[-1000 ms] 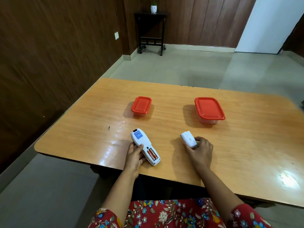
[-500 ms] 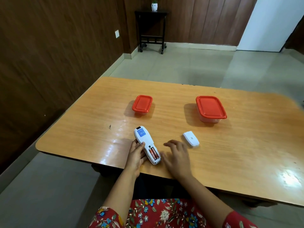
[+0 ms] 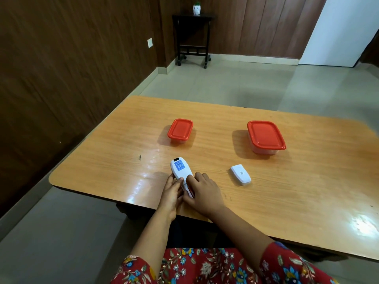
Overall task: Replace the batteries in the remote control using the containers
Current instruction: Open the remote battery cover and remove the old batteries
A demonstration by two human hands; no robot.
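A white remote control [image 3: 180, 169] lies face down near the table's front edge, a blue label on its back. My left hand [image 3: 171, 193] grips its left side. My right hand [image 3: 202, 192] rests over the open battery bay and hides most of it; a bit of a red battery shows between my hands. The white battery cover [image 3: 240, 174] lies by itself to the right. Farther back stand a small container with a red lid [image 3: 180, 131] and a larger container with a red lid [image 3: 265, 136], both shut.
The wooden table [image 3: 297, 191] ends just in front of me and at the left. A dark side table [image 3: 193, 37] with a small white pot stands against the far wall. A wood-panelled wall runs along the left.
My right hand let go of the battery cover, left it on the table and moved left onto the remote's battery bay. My left hand stayed on the remote.
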